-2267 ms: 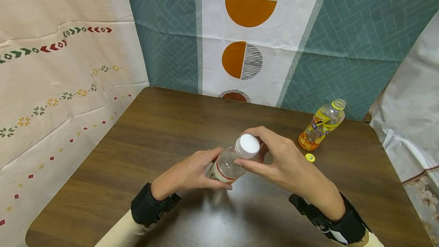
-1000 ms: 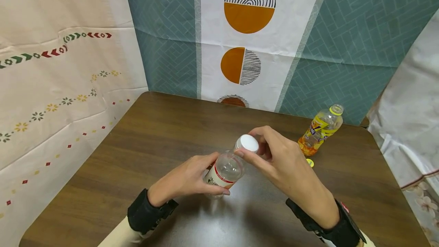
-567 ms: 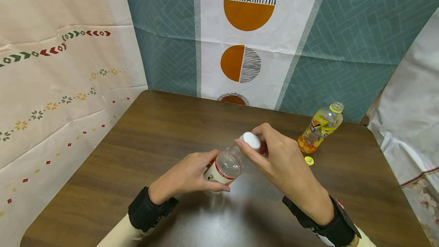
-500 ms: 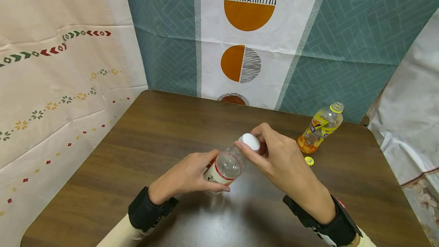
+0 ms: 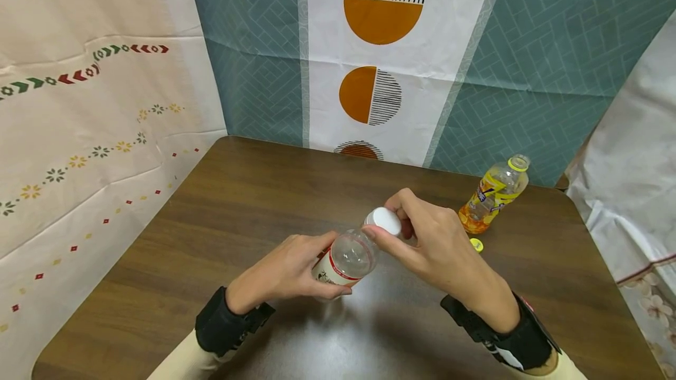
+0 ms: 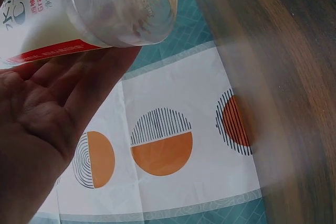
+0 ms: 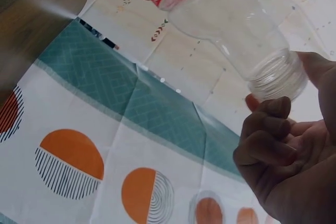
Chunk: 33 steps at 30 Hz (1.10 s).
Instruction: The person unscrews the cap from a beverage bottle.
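Observation:
A clear plastic bottle with a cream and red label is tilted over the middle of the table, its top leaning right. My left hand grips it around the label, thumb on the near side. In the left wrist view the palm lies along the bottle. At its top, the thumb and fingers of my right hand pinch the white cap. The right wrist view shows the ridged neck end between the thumb and curled fingers of that hand.
A second clear bottle with a yellow label stands uncapped at the back right of the brown table. Close in front of it lies a yellow cap. Patterned cloths hang behind and on both sides.
Since the oldest frame, my right thumb has shifted up around the white cap and the hand has turned a little. The left hand keeps its grip; the bottle has hardly moved.

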Tool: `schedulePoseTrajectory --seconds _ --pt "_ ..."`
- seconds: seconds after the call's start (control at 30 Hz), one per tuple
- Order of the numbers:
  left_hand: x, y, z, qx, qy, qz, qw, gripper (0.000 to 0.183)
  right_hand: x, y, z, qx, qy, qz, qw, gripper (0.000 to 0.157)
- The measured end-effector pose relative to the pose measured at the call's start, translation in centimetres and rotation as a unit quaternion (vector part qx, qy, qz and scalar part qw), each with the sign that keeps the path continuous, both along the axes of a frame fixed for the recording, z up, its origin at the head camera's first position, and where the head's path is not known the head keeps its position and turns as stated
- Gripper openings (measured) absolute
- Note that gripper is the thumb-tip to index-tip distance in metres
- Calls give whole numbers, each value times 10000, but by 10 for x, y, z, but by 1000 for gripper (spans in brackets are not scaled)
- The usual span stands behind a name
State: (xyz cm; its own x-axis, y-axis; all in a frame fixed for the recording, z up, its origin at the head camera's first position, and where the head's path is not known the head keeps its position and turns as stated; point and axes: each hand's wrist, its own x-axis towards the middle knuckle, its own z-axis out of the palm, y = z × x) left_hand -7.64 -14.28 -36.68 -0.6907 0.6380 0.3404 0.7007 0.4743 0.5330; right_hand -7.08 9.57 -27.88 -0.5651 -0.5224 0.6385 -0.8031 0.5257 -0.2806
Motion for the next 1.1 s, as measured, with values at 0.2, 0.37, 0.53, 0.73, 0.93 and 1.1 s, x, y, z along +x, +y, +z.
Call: schedulePoseTrajectory --seconds 0.2,0.37,0.53,0.73,0.93,1.1 --pt "-1 0 2 24 75 -46 10000 48 0 1 0 -147 51 229 9996 45" --pt "0 -1 2 126 71 -120 9998 46 -1 1 0 -236 227 447 9985 44" --pt "1 -1 4 210 150 -195 9995 45 -1 1 1 -412 471 631 9960 43" --pt "3 -1 7 227 65 -238 9994 45 -1 1 2 -600 662 787 9929 43" --pt "6 -1 9 234 -35 -306 9993 47 0 2 1 -678 656 879 9916 44" --pt "8 -1 11 280 -117 -404 9987 47 2 2 1 -748 681 996 9899 43"
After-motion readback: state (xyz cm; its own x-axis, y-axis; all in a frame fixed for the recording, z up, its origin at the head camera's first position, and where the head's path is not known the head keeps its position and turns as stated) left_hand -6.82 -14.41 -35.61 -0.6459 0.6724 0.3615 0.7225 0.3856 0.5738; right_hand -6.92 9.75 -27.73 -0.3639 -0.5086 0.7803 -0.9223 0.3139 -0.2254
